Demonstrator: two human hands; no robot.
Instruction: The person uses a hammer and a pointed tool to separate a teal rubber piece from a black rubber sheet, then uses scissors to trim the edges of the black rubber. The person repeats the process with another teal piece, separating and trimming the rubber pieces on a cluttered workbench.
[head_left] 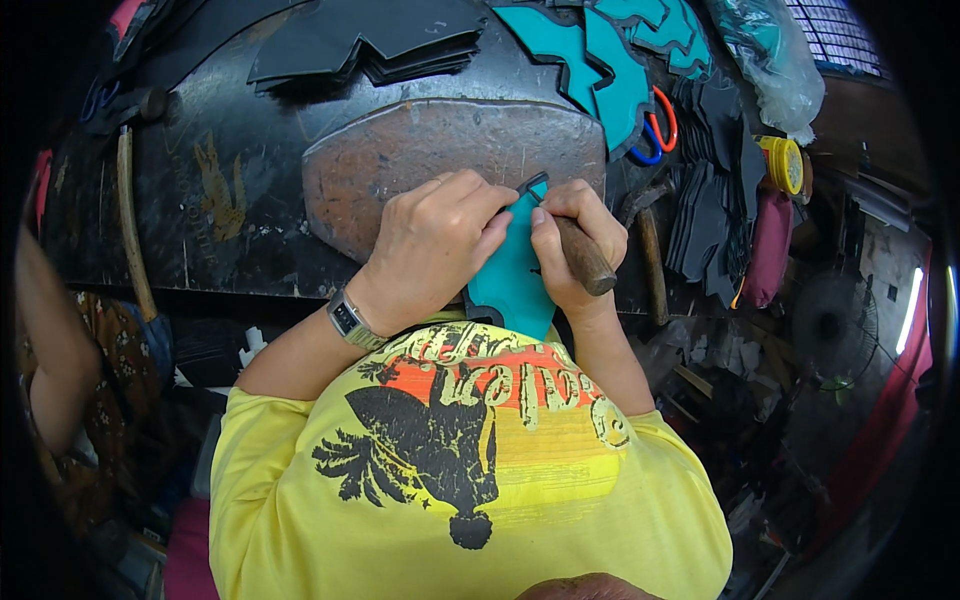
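**Holding a teal piece (508, 270) at the edge of a brown board (400, 150)**

Slanting the teal piece in front of the chest, with its dark-edged upper end over the brown board and its lower end reaching a yellow shirt (470, 460). Pinching its left edge with the left hand (435, 240), bringing thumb and forefinger together and curling the other fingers. Gripping a wooden-handled tool (585, 260) in the closed fingers of the right hand (602, 226), with the thumb near the upper end. Not being able to tell the shape of the tool's working end. Wearing 1 watch (350, 318) on the left wrist. Facing black pieces (370, 42) and more teal cutouts (617, 85) beyond the board. Having scissors (669, 115), 1 hammer (655, 265) and dark strips (700, 215) at the right.
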